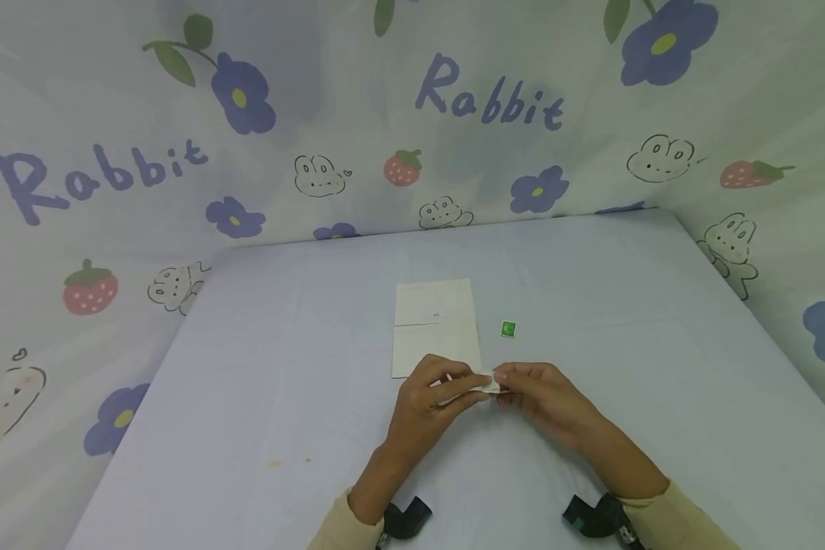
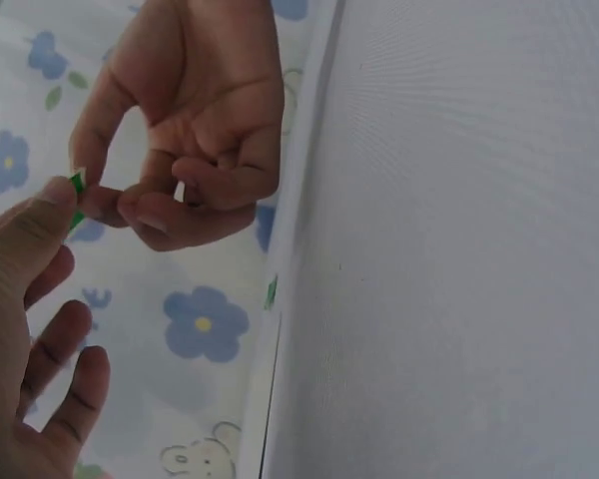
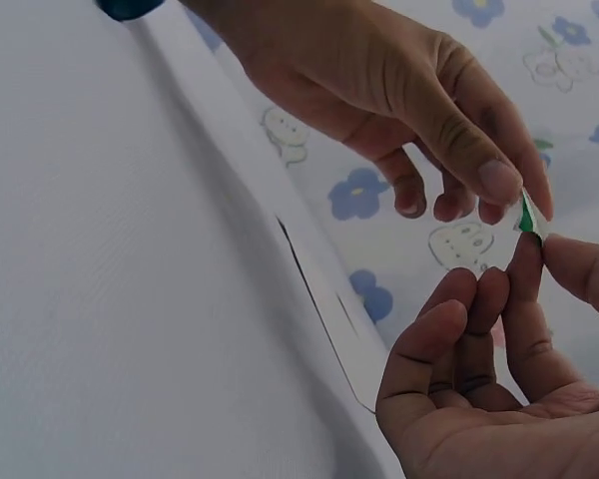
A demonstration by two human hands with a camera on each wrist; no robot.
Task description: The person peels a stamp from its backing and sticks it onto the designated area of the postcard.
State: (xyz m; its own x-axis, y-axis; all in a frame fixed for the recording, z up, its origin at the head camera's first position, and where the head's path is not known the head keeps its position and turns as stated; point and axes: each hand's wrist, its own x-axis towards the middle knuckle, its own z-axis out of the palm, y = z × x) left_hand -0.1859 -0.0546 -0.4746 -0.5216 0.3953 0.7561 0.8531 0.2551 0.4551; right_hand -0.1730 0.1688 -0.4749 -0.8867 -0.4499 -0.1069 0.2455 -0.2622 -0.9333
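Note:
A small sticker-like piece (image 1: 491, 384), white on one face and green on the other, is held between the two hands above the table. My left hand (image 1: 426, 401) pinches it between thumb and index finger. From the other side, my right hand (image 1: 550, 401) grips it at the edge with thumb and index finger. In the right wrist view, the green face of the piece (image 3: 526, 215) shows between the fingertips. Just beyond the hands lies a creased white sheet (image 1: 436, 336), its near edge partly behind the left hand. Right of the sheet rests a small green square (image 1: 508, 328) with a white border.
A white cloth covers the table (image 1: 282, 344). Small tan stains (image 1: 276, 464) mark its left front. A curtain (image 1: 357, 99) printed with flowers, rabbits and strawberries surrounds the back and sides. Dark wrist mounts (image 1: 407, 519) sit by both sleeves.

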